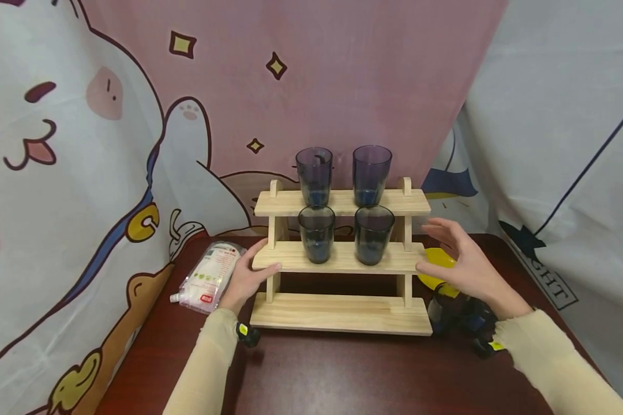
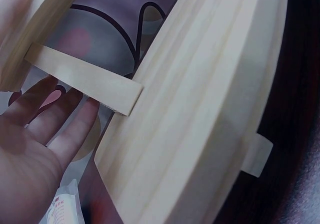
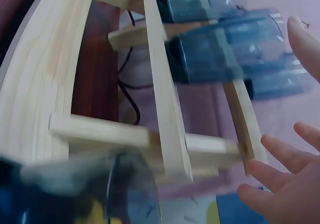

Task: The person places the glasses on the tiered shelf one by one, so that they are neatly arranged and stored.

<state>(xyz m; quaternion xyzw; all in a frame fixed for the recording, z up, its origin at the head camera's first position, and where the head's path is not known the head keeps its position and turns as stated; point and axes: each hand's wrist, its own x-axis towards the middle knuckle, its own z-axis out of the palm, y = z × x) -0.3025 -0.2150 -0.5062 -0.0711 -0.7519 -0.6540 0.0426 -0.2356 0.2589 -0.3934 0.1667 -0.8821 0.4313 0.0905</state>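
A three-tier wooden rack [image 1: 342, 316] stands on the dark table. Two dark tinted glasses [image 1: 316, 236] [image 1: 374, 236] sit upright on its middle shelf, and two more [image 1: 314, 173] [image 1: 372, 173] on the top shelf. My left hand [image 1: 245, 282] holds the left end of the middle shelf. In the left wrist view its fingers [image 2: 70, 129] reach beside the side post while the thumb lies over the board. Beyond the rack's right end, my right hand [image 1: 464, 265] is spread with nothing in it. The right wrist view shows its fingers [image 3: 285, 154] apart from the wood.
Left of the rack lies a clear plastic packet [image 1: 210, 276] with a white spouted pouch. On the right, a yellow object [image 1: 437, 271] and dark glassware [image 1: 443, 311] are partly hidden by the right hand and wrist. A printed cloth [image 1: 353, 75] hangs behind.
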